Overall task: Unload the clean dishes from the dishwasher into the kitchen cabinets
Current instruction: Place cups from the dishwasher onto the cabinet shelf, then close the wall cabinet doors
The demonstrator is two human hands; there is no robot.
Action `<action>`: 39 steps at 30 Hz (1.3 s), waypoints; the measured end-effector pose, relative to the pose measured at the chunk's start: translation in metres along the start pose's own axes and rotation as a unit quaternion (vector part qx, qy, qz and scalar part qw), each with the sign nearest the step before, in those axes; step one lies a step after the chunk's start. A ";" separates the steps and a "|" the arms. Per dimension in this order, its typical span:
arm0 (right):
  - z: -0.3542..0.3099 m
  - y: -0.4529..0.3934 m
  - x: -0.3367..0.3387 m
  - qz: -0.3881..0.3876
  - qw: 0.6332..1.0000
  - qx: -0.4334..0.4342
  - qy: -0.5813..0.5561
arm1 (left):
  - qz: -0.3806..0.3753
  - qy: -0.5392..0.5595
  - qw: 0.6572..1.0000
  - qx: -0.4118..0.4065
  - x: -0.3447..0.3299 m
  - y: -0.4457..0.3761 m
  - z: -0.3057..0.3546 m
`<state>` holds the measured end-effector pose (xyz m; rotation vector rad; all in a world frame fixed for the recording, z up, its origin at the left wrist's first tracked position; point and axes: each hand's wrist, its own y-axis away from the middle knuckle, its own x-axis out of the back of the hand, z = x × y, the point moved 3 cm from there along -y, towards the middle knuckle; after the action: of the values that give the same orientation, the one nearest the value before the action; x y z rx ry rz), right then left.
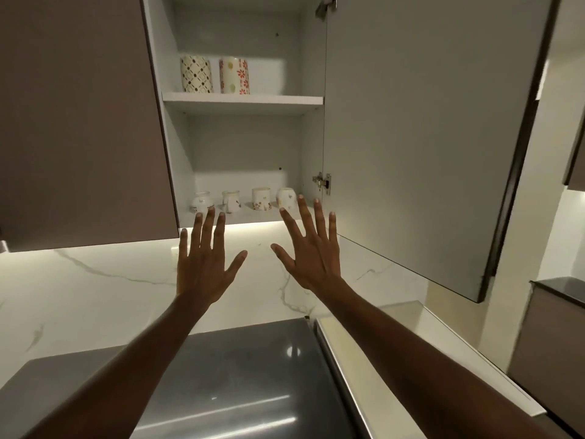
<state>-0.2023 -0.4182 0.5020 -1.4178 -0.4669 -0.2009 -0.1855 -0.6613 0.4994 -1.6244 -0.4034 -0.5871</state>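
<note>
An upper kitchen cabinet (243, 104) stands open in front of me. On its bottom shelf sit several small white cups (261, 198) in a row. Two tall patterned tumblers (196, 74) stand at the left of the upper shelf. My left hand (202, 264) and my right hand (308, 248) are both raised below the bottom shelf, palms forward, fingers spread, holding nothing. The right fingertips overlap the rightmost cup (286, 198) in view; whether they touch it is unclear. No dishwasher is in view.
The open cabinet door (421, 137) hangs to the right of my right hand. A closed brown cabinet door (79, 122) is at the left. Below are a marble backsplash (95, 289), a dark glossy counter (237, 375) and a pale ledge (395, 359).
</note>
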 end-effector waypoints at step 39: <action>0.197 0.097 0.323 -0.053 0.975 -0.193 -0.091 | 0.065 0.051 0.983 -0.165 0.258 -0.024 0.342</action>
<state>0.0877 -0.1654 0.5684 -1.8034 -0.6820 -0.2592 0.0570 -0.3388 0.6466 -1.9107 -0.1249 -0.6606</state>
